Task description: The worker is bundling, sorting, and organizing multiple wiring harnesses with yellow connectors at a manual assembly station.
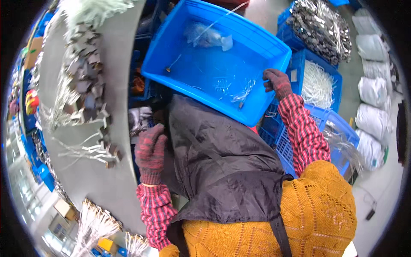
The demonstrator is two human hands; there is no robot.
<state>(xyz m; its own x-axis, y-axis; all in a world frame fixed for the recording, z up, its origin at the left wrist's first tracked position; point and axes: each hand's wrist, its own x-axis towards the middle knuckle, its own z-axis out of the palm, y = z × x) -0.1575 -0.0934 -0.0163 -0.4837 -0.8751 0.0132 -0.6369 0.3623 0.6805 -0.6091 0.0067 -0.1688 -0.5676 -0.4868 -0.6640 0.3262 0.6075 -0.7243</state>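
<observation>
A large blue plastic bin (222, 103) sits tilted in front of my black apron (214, 150). Over its right rim my right hand (278, 83), in a dark red knitted glove, lies with fingers curled toward the inside. Loose short white strands (242, 88) and a clear plastic bag (207, 36) lie in the bin. A thin white cable (214, 22) crosses it, with a small dark end near the left wall. My left hand (150, 150), gloved alike, hangs beside the table edge with fingers loosely extended and nothing visible in it.
To the left runs a grey table (85, 171) carrying a heap of cables with metal connectors (87, 73). Blue crates on the right hold metal-ended pieces (321, 28) and white cables (317, 83). White sacks (372, 90) line the far right.
</observation>
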